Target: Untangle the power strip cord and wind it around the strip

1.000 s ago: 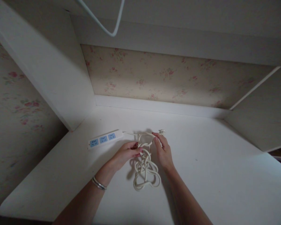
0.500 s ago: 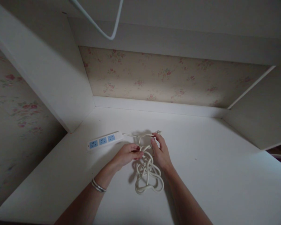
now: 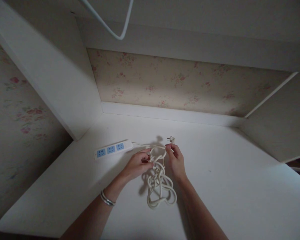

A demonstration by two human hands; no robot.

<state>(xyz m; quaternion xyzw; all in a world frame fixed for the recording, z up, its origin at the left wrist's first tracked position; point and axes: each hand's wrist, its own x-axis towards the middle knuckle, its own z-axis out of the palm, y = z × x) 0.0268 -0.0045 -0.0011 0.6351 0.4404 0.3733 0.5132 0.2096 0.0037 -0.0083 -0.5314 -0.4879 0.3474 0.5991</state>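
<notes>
A cream power cord (image 3: 161,200) hangs in a tangled bundle of loops between my hands. My left hand (image 3: 138,164) grips the upper left side of the bundle, fingers curled and thumb pressed on a loop. My right hand (image 3: 175,160) pinches the cord near its top, thumb against fingertips. Just beyond those fingertips the plug (image 3: 172,139) sticks up, its metal prongs facing left. From the bundle the cord runs left to a white power strip (image 3: 113,149) with three blue socket panels, lying on the white desktop (image 3: 222,200).
Upright side panels (image 3: 55,73) stand left and right of the desktop. Floral wallpaper (image 3: 165,80) covers the back wall above a white ledge (image 3: 165,110). A white bent cord (image 3: 120,37) dangles from above, in front of the overhead shelf (image 3: 190,43).
My right hand has shifted slightly right and changed its hold to a pinch on the cord. The plug's prongs now show clearly. My left hand stays on the bundle.
</notes>
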